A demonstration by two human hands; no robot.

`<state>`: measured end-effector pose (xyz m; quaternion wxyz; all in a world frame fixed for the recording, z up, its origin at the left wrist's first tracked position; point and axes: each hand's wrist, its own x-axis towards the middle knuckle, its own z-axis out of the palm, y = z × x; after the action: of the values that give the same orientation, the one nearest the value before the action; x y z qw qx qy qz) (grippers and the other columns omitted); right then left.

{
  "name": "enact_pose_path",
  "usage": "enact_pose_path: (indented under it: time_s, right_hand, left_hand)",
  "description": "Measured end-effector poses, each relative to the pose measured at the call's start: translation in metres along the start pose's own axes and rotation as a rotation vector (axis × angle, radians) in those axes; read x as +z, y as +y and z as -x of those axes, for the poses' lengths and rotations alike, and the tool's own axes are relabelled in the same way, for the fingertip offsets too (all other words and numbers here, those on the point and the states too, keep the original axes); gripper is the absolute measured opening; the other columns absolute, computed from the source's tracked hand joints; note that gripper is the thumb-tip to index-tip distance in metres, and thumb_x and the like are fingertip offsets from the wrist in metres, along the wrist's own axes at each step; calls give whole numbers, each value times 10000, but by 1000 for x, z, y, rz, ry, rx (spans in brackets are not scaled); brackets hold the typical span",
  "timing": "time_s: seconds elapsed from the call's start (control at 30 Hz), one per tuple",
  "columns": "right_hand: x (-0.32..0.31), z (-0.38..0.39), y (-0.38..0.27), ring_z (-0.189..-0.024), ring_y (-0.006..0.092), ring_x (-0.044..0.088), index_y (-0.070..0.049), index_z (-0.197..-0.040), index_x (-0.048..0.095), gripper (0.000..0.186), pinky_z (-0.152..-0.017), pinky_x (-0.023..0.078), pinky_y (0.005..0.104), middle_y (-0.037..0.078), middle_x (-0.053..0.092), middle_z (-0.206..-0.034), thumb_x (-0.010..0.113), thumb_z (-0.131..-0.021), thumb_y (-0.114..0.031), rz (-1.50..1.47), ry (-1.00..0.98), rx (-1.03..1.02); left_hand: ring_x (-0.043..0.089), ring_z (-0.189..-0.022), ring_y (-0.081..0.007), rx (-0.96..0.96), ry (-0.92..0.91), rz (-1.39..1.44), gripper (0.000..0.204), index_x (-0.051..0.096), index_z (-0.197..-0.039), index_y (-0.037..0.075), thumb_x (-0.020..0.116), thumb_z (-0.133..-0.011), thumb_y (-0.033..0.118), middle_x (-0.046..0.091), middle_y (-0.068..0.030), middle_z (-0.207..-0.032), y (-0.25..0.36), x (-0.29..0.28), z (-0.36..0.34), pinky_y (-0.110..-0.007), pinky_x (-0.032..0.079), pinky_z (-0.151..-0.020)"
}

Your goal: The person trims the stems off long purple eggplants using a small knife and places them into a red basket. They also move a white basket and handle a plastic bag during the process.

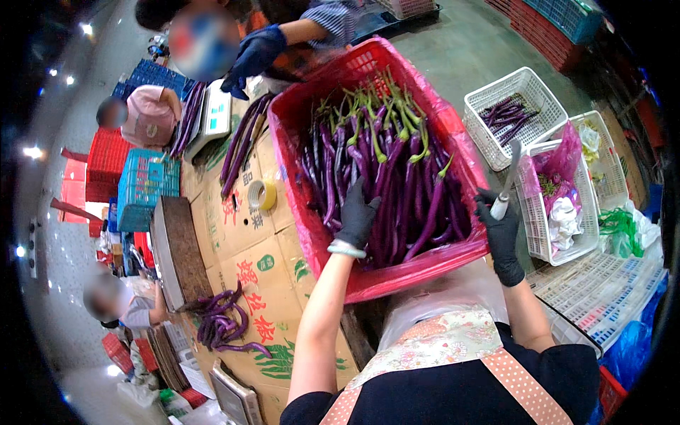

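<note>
I see the left hand (359,223), fingers parted, on eggplants (416,205); beside the near-right corner of the crate (425,275), the right hand (501,237) grips a knife (501,205)

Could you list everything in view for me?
Red crate: one, red, centre.
Cardboard: count unclear, brown, left of red crate.
Scale: one, pale, upper left.
White baskets: at least three, white, right.
Eggplants: many, purple, in red crate, white basket, on cardboard.
Tape: one roll, yellow, on cardboard.
Knife: one, white-handled, right of red crate.
Teal crate: one, teal, left.
Red stacks: several, red, left and upper right.
Bags: several, mixed colours, right.
Co-workers: three, mixed clothing, left and upper left.
Apron: one, floral, lower centre.
Left hand: one, black-gloved, over eggplants.
Right hand: one, black-gloved, holding knife.
</note>
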<state>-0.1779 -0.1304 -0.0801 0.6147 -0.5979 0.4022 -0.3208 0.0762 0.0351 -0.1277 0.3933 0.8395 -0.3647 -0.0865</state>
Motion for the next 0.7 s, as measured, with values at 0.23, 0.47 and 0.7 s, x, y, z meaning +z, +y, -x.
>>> enact_pose_path:
  time_s: [0.23, 0.47, 0.7]
  right_hand:
    - [-13, -2, -7, -785, 97, 579, -32, -1011, 608, 230, -707, 465, 245, 53, 644, -902, 627, -781, -46, -35, -169, -1]
    - [-23, -23, -21, -772, 87, 585, -37, -1014, 616, 227, -698, 470, 242, 39, 651, -870, 624, -789, -69, -65, -432, 153]
    - [1, -62, -35, -842, 128, 586, -27, -1194, 501, 388, -712, 469, 248, 76, 605, -1031, 578, -815, -56, -317, -673, 317]
  left_hand:
    - [546, -973, -356, -177, -196, -353, 506, 496, -1122, -35, 680, -691, 156, 540, -227, -1090, 40, 40, -21, -390, 435, -835]
    - [493, -754, -111, -276, 225, 284, 235, 564, -989, 19, 642, -779, 89, 565, -7, -850, 108, -67, -27, -269, 425, -694]
    - [578, -950, -211, -159, 666, 768, 358, 453, -1183, -35, 525, -877, 136, 584, -144, -1060, 179, -147, -16, -291, 467, -786]
